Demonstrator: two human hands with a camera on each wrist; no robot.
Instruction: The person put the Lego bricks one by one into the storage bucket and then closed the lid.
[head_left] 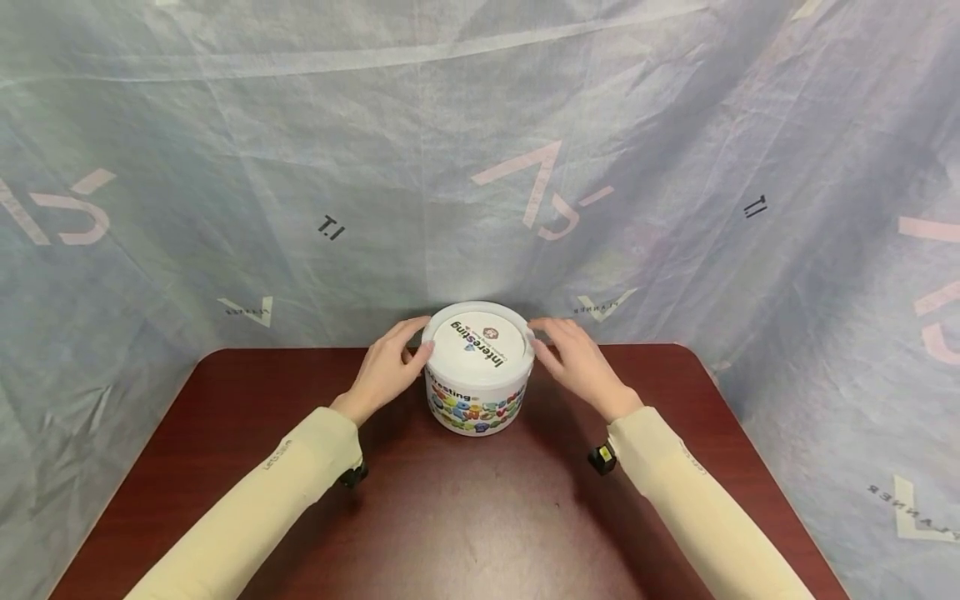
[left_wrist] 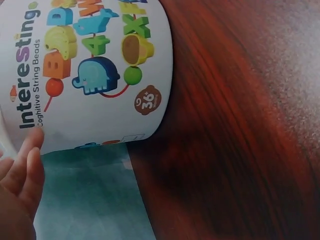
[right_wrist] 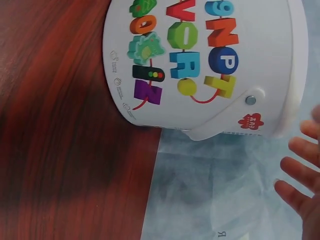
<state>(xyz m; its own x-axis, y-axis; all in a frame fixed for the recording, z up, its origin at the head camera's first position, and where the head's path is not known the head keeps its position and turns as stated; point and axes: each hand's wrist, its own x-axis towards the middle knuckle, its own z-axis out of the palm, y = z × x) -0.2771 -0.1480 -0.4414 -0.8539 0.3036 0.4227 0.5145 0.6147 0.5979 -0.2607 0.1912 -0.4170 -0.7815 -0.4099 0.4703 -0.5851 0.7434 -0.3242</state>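
A round white bucket (head_left: 476, 404) of string beads stands upright near the table's back edge. Its flat lid (head_left: 450, 354) is on and printed "Interesting". Colourful letters and animals decorate the side, and the right wrist view shows part of its handle (right_wrist: 212, 122), fixed by a rivet. At the left rim is my left hand (head_left: 384, 368), thumb and fingertips against the bucket, fingers only slightly bent. My right hand (head_left: 581, 367) is at the opposite rim with fingers spread and extended; in the right wrist view its fingers (right_wrist: 299, 172) lie just beside the lid's edge.
The reddish-brown table (head_left: 480, 517) has rounded back corners. Grey printed cloth (head_left: 375, 167) hangs close behind the bucket and along both sides. A small black device (head_left: 602, 457) is worn under the right sleeve, another (head_left: 354, 475) under the left.
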